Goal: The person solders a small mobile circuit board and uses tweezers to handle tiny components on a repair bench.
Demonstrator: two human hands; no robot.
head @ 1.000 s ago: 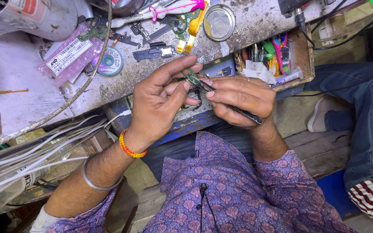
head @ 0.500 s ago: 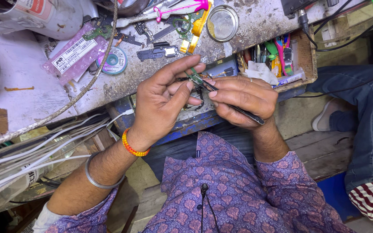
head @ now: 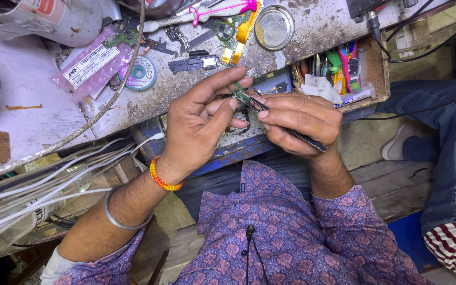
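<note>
Left hand (head: 199,124) pinches a small green circuit board (head: 240,95) between thumb and fingertips, just above the worn workbench (head: 317,26) edge; right hand (head: 299,121) is closed around dark tweezers (head: 291,134), tips touching the board. The board looks light, thin, stiff and fragile. Best held by its bare edges, clear of components, pressure gentle.

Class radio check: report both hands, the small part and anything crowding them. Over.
Left hand pinching small green circuit strip. Right hand gripping black tweezers, tips on strip. Cluttered workbench directly beneath; nothing between hands.
</note>
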